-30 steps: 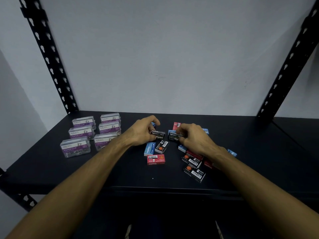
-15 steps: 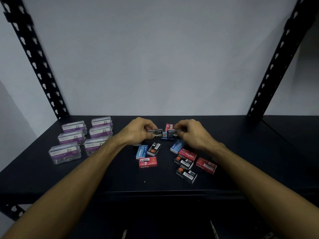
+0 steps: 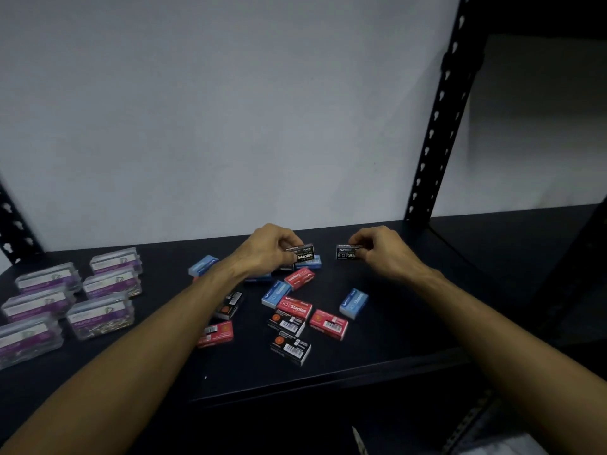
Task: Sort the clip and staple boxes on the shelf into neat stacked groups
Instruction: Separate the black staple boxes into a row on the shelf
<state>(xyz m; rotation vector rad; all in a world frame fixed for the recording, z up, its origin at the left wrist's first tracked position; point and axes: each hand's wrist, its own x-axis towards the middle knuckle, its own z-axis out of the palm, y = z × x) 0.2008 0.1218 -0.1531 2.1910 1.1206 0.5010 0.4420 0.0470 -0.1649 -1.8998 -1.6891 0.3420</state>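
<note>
My left hand (image 3: 267,249) grips a black staple box (image 3: 304,254) at the back middle of the black shelf (image 3: 394,349). A second black staple box (image 3: 345,252) is pinched in my right hand (image 3: 384,252), a short gap to the right of the first. Below them lie several loose staple boxes: red ones (image 3: 299,277), blue ones (image 3: 354,303) and black ones with barcodes (image 3: 290,347). Several clear paper clip boxes with purple labels (image 3: 98,315) sit in rows at the left.
The white wall stands close behind the shelf. A black perforated upright (image 3: 437,126) rises at the back right, another (image 3: 13,231) at the far left. A darker shelf section (image 3: 525,244) continues to the right.
My hands have drawn apart, each carrying its black staple box, the right one moving right. The view has swung right, so everything sits further left in the frame.
</note>
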